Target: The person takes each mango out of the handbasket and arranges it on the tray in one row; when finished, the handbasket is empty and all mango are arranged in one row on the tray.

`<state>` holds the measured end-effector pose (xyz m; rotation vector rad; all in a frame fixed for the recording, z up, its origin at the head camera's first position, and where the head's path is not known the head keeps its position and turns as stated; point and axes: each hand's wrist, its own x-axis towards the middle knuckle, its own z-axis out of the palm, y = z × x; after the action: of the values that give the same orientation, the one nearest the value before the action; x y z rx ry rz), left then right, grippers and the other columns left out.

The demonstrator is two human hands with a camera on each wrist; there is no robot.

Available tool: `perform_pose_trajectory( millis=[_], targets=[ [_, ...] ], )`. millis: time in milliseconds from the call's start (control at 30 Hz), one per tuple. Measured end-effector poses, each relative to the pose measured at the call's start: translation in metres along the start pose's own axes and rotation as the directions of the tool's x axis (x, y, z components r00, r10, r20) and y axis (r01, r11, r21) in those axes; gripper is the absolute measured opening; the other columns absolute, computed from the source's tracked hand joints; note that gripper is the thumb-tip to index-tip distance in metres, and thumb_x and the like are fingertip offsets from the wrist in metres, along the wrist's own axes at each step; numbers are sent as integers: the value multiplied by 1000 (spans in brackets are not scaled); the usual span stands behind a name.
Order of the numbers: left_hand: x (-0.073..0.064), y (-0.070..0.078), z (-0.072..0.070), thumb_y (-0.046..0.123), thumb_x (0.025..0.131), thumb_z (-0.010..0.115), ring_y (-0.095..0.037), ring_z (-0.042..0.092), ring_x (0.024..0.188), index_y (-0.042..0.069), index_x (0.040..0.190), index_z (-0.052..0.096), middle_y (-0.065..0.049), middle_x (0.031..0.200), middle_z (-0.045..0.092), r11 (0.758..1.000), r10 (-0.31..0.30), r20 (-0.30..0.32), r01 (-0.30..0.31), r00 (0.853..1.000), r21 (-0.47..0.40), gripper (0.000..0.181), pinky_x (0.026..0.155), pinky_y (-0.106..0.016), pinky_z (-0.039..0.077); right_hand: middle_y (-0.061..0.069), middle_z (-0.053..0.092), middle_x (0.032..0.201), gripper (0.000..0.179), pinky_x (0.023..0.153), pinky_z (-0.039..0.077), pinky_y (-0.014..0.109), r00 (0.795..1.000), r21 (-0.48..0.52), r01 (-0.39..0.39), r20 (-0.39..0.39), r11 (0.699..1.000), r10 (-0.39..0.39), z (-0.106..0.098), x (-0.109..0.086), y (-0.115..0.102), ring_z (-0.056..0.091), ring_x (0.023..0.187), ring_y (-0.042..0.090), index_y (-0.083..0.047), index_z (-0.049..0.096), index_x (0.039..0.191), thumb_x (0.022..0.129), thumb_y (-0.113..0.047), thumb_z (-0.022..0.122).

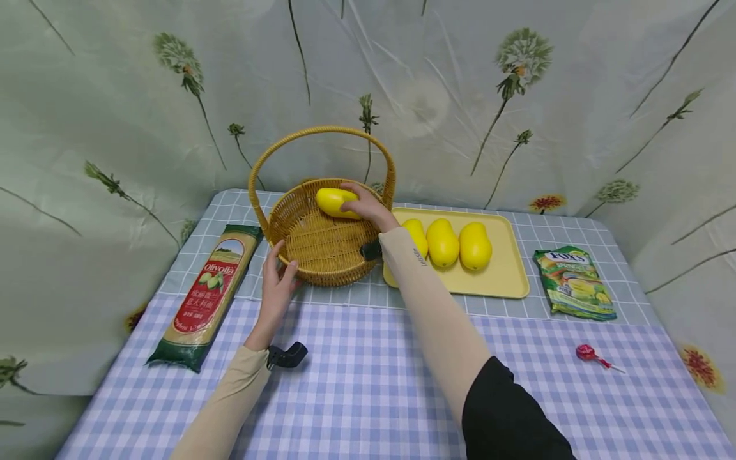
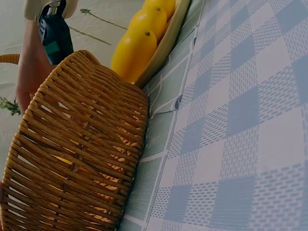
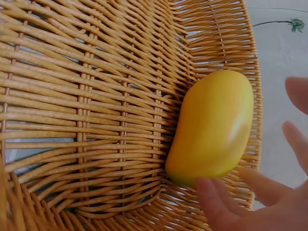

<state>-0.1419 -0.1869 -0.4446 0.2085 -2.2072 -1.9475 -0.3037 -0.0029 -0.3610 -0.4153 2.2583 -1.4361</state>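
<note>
A yellow mango point(image 3: 211, 127) lies inside the woven basket point(image 1: 322, 275), against its far wall. My right hand point(image 1: 365, 206) reaches over the basket's right side to this mango. In the right wrist view its fingers are spread, with one fingertip point(image 3: 208, 187) at the mango's lower end and others apart from it. My left hand point(image 1: 278, 281) holds the basket's near-left rim between thumb and fingers. The left wrist view shows mostly the basket's woven wall point(image 2: 82, 144), with hardly any of that hand.
Right of the basket, a yellow tray point(image 1: 512, 275) bears three more mangoes point(image 1: 443, 243). A long Olivoilà pasta packet point(image 1: 209, 287) lies left of the basket. Farther right are a green packet point(image 1: 575, 284) and a red lollipop point(image 1: 586, 352). The basket's tall handle point(image 1: 322, 130) arches above it.
</note>
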Motion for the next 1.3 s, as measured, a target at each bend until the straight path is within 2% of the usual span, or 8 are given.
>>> perform_pose_trajectory(
  millis=[333, 500, 600, 700, 800, 933, 1133, 1300],
  targets=[
    [1, 0, -1, 17, 103, 42, -38, 29, 135, 14, 152, 20, -16, 153, 9, 1000, -5, 4, 5, 1000, 4, 54, 93, -56, 43, 17, 14, 154, 58, 101, 29, 43, 998, -157, -50, 20, 986, 54, 9, 5, 2, 2, 140, 29, -16, 41, 146, 90, -14, 58],
    [1, 0, -1, 18, 103, 43, -37, 32, 133, 14, 152, 21, -16, 153, 11, 1000, -14, -3, 14, 1000, 4, 54, 93, -55, 44, 15, 11, 156, 65, 103, 29, 40, 994, -138, -66, 78, 988, 77, 14, 8, 6, 5, 141, 25, -20, 32, 151, 92, -14, 58],
    [1, -1, -1, 17, 103, 42, -36, 32, 133, 14, 152, 21, -15, 153, 11, 1000, -16, -1, 16, 1000, 7, 53, 93, -55, 44, 14, 15, 155, 71, 88, 37, 36, 986, -31, -99, 132, 995, 102, 17, 9, 7, 44, 106, 21, -23, 22, 154, 94, -11, 58],
    [1, -1, -1, 17, 104, 42, -37, 33, 133, 14, 152, 21, -16, 153, 11, 1000, -12, 3, 12, 1000, 6, 53, 93, -55, 44, 13, 22, 152, 73, 79, 39, 35, 978, 116, -151, 164, 982, 131, 19, 10, 8, 39, 75, 15, -24, 17, 154, 95, -7, 55],
    [0, -1, -1, 20, 103, 43, -38, 32, 132, 14, 152, 21, -16, 153, 11, 1000, -3, 4, 3, 1000, 8, 54, 93, -56, 44, 12, 20, 153, 69, 92, 43, 37, 974, 245, -193, 167, 950, 155, 20, 11, 7, 50, 95, 19, -22, 18, 154, 96, -5, 53],
    [-1, -1, -1, 28, 103, 44, -43, 32, 132, 14, 152, 22, -20, 151, 12, 999, 28, 0, -28, 1000, 16, 55, 91, -55, 45, 10, 19, 154, 63, 104, 37, 43, 974, 334, -206, 157, 920, 161, 20, 12, 7, 38, 130, 26, -18, 26, 152, 96, -2, 51],
    [-2, -1, 0, 25, 103, 43, -42, 31, 133, 13, 152, 23, -19, 151, 14, 999, 42, 2, -42, 999, 13, 54, 91, -56, 45, 6, 23, 154, 58, 103, 38, 44, 962, 339, -250, 192, 907, 193, 14, 6, 4, 37, 130, 26, -14, 36, 148, 95, 1, 53],
    [-2, -2, 0, 18, 103, 42, -35, 31, 134, 14, 152, 21, -15, 152, 14, 1000, 18, 9, -18, 1000, -4, 53, 93, -57, 43, 6, 26, 152, 52, 101, 41, 44, 940, 218, -291, 244, 932, 237, 2, -1, 2, 46, 112, 23, -14, 44, 144, 94, 0, 53]
  ],
)
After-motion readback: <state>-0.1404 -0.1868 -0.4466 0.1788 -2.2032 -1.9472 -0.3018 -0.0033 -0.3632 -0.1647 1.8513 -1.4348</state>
